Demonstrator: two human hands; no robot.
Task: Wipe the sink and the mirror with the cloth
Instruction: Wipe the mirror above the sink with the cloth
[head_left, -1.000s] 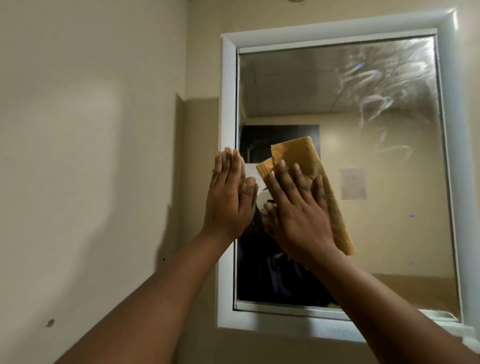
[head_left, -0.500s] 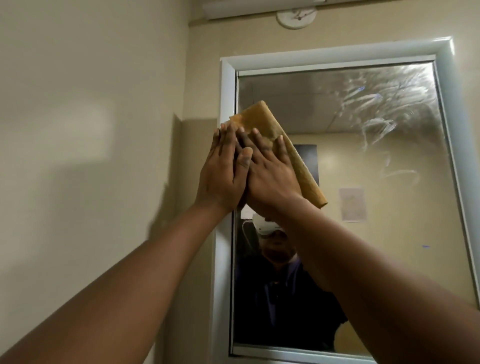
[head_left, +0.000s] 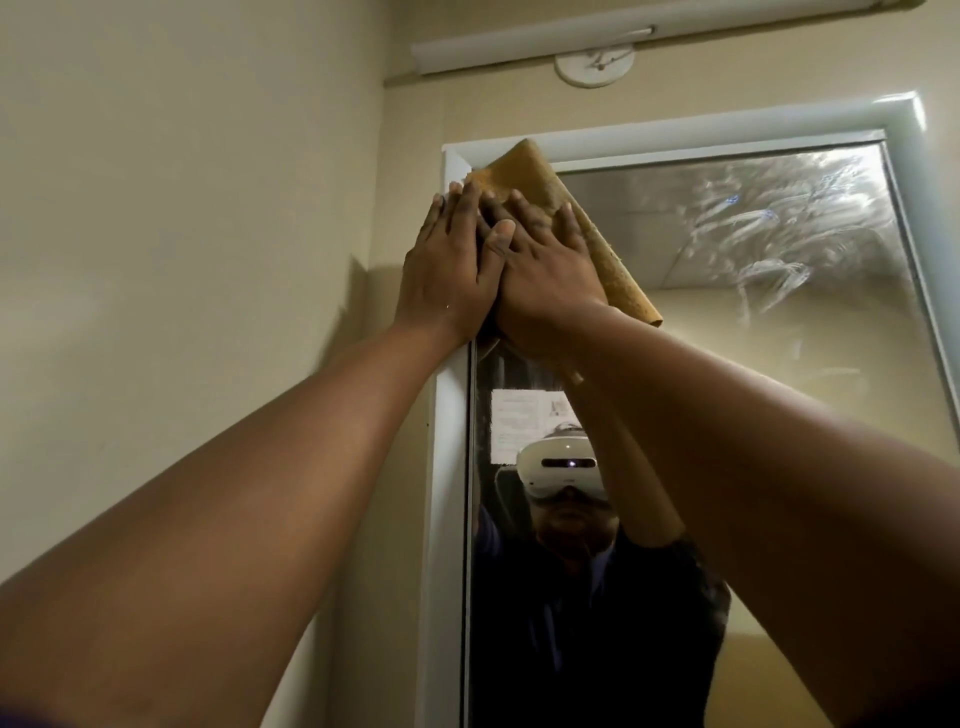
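**Head view: cloth pressed into the mirror's top-left corner**

Head camera looks up along both arms at the mirror (head_left: 727, 364); the cloth (head_left: 524, 179), a folded mustard-yellow rectangle, lies flat on the glass at the upper left corner, its top edge overlapping the white frame (head_left: 727, 135). The right hand (head_left: 545, 270) presses on it with fingers straight and slightly spread; the left hand (head_left: 452, 270) lies just beside, fingers straight and together, resting on the frame edge and touching the right hand; neither hand curls round anything. The cloth looks soft, light and limp; it likely slides easily under a flat palm but would bunch if pushed from one edge, so pressing its middle seems best. Its long axis runs diagonally, from upper left at the frame corner down to lower right; smears show at the glass's upper right.
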